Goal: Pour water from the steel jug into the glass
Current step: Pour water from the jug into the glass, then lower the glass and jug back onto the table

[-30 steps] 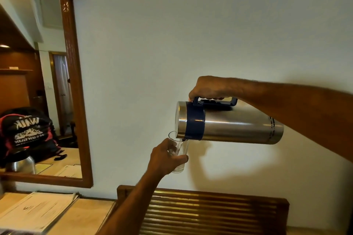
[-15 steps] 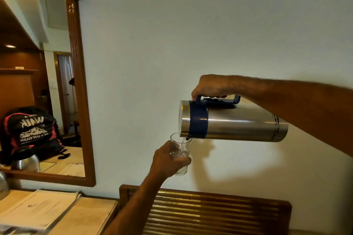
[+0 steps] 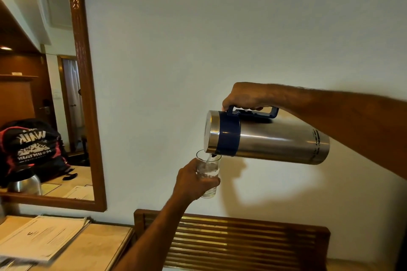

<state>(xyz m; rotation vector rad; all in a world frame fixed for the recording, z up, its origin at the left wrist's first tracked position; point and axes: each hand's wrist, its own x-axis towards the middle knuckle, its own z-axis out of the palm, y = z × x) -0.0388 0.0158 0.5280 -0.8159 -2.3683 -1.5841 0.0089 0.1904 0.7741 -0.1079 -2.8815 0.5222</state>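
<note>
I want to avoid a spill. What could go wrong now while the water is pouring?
1. The steel jug lies almost level, so the flow could surge past the narrow glass.
2. The left hand holds the glass in the air; a wobble could drip water onto the papers below.

Right hand (image 3: 244, 97) tips the steel jug (image 3: 266, 138) sideways — water streams into the glass (image 3: 208, 169) gripped by the left hand (image 3: 192, 179).

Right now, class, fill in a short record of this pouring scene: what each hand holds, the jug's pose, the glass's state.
left hand: grips the glass
right hand: grips the steel jug by its blue handle
jug pose: tipped nearly level, spout over the glass rim
glass state: held in the air, upright, partly filled, water entering
</note>
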